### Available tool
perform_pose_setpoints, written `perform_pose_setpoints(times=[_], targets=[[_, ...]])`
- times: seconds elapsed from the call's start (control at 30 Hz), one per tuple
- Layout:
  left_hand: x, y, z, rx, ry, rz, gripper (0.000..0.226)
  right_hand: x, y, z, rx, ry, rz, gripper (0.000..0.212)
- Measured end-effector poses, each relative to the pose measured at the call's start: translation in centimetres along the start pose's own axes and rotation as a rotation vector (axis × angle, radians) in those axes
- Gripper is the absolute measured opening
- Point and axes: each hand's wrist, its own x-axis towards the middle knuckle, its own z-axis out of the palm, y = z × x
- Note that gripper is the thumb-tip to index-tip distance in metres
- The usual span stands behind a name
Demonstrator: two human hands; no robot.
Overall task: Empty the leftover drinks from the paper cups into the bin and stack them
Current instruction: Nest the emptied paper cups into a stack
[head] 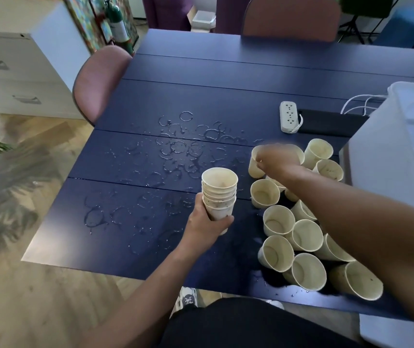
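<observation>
Gripping cup stack point(219, 194) in left hand point(206, 223); right hand point(275, 160) pinching cup point(257, 163) rim.

1 stack of nested cream paper cups point(219, 197) sits in the left hand point(207, 223); about 6 rims show in it, though the lowest are hard to separate. To the right of that hand, under and around the right hand point(276, 160) and its forearm, stand loose cream paper cups point(278, 221): 13 can be counted, and the arm may hide more. Beyond the right hand lie 1 white power strip point(288, 116) and 1 flat black slab point(331, 121). Right of the right hand is 1 white plastic bin point(386, 151). 2 pink upholstered chairs point(98, 81) stand at the 1 dark blue table point(226, 91). Wet rings point(178, 146) ahead of the left hand are too many to count.
</observation>
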Motion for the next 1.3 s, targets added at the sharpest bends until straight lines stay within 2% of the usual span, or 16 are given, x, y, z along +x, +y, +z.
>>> perform_pose_setpoints(times=[0.13, 0.27, 0.37, 0.53, 0.7, 0.97, 1.07, 1.3], targets=[[0.0, -0.1, -0.2, 0.001, 0.004, -0.015, 0.059, -0.5, -0.4, -2.7, 0.129, 0.167, -0.12, 0.018], [0.2, 0.2, 0.0, -0.007, -0.007, -0.022, 0.058, -1.8, -1.6, -8.1, 0.37, 0.319, -0.242, 0.015], [0.6, 0.6, 0.5, -0.011, -0.028, -0.011, 0.056, -4.1, -2.4, -11.9, 0.452, 0.39, -0.368, 0.015], [1.1, 0.6, 1.5, -0.017, -0.051, -0.013, 0.058, -7.6, -3.5, -15.2, 0.505, 0.244, -0.493, 0.019], [1.3, 0.8, 2.5, -0.007, -0.056, -0.012, 0.056, -8.3, -3.2, -14.2, 0.545, 0.092, -0.518, 0.019], [1.1, 0.9, 3.0, -0.002, -0.042, -0.011, 0.057, -8.4, -2.5, -13.1, 0.591, 0.131, -0.448, 0.019], [1.3, 1.1, 2.8, 0.002, -0.03, -0.002, 0.059, -8.2, -2.4, -13.2, 0.594, 0.083, -0.469, 0.018], [1.1, 1.6, 2.5, -0.025, -0.017, 0.01, 0.056, -8.9, -4.3, -10.4, 0.352, -0.105, -0.601, 0.015]])
